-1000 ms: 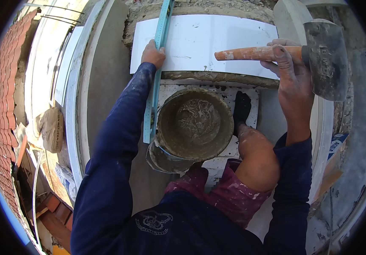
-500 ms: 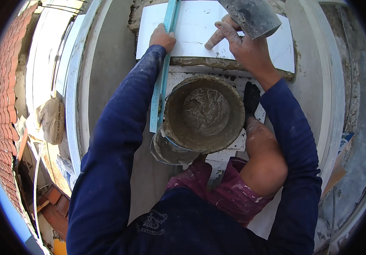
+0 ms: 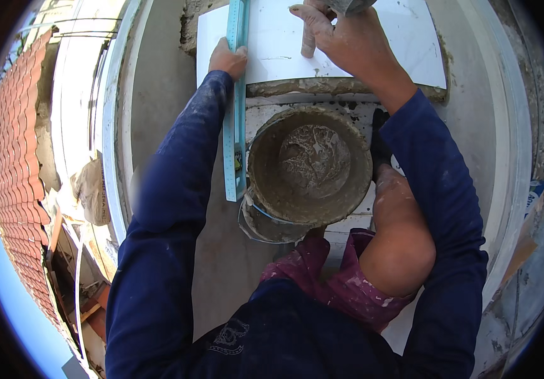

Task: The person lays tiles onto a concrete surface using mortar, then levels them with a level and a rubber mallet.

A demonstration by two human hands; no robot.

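My left hand (image 3: 226, 58) presses on a long turquoise spirit level (image 3: 235, 107) that lies along the left edge of a white tile (image 3: 272, 44). My right hand (image 3: 341, 35) grips the wooden handle of a trowel (image 3: 308, 43), held upright over the tile; the grey blade is mostly cut off at the top edge. The tile rests on a bed of grey mortar (image 3: 341, 85). Below it stands a mortar-caked bucket (image 3: 310, 165) holding wet mortar, between my arms and just ahead of my bare knee (image 3: 398, 246).
A grey cement surface (image 3: 164, 101) runs left of the tile, bordered by a white curved ledge (image 3: 111, 145). Red roof tiles (image 3: 13, 158) lie far below at left. Another white ledge (image 3: 512, 139) curves along the right, with a blue-and-white bag (image 3: 534, 192) beyond it.
My right hand has swung the trowel from the right side in over the tile, handle now pointing down. My left hand stays on the spirit level. The view has tilted slightly closer.
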